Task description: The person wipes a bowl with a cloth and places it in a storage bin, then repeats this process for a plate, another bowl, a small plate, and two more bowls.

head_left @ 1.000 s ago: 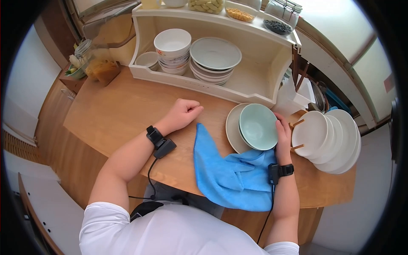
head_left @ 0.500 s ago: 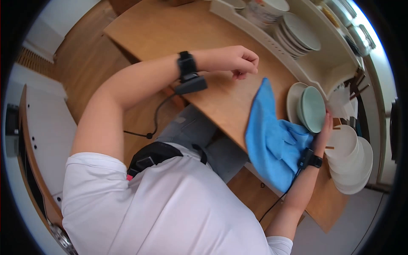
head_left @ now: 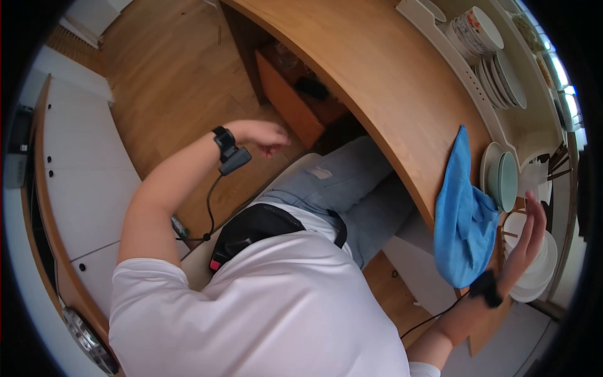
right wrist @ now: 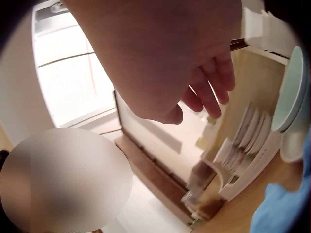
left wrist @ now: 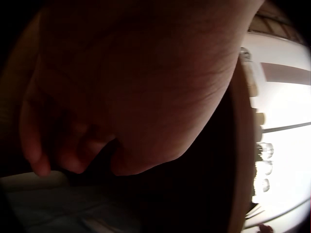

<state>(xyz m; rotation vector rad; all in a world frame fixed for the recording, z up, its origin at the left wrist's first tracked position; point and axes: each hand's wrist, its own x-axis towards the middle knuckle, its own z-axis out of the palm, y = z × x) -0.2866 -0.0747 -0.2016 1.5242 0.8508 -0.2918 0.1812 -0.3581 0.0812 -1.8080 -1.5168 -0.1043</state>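
My left hand [head_left: 262,134] hangs off the table's front edge, above the seat and my knee, fingers loosely curled around nothing. In the left wrist view the same hand [left wrist: 131,97] is dark against the shadow under the table. The right hand [head_left: 526,235] is raised at the table's right end with fingers extended, holding nothing. Close by it, pale green bowls [head_left: 508,182] sit nested on a cream plate [head_left: 488,164]. A blue cloth [head_left: 463,226] lies crumpled beside them, draped toward the front edge. White plates [head_left: 545,267] in a wooden rack are partly hidden behind the right hand.
A cream shelf [head_left: 455,66] at the back of the table [head_left: 377,63] holds stacked bowls [head_left: 478,31] and plates [head_left: 502,78]. Below the tabletop is a brown drawer or box [head_left: 292,103]. White cabinets [head_left: 91,169] line the left side.
The head view has swung left and down. My left hand has drawn back from over the tabletop to beyond its front edge. The right hand has let go of the green bowls and lifted away.
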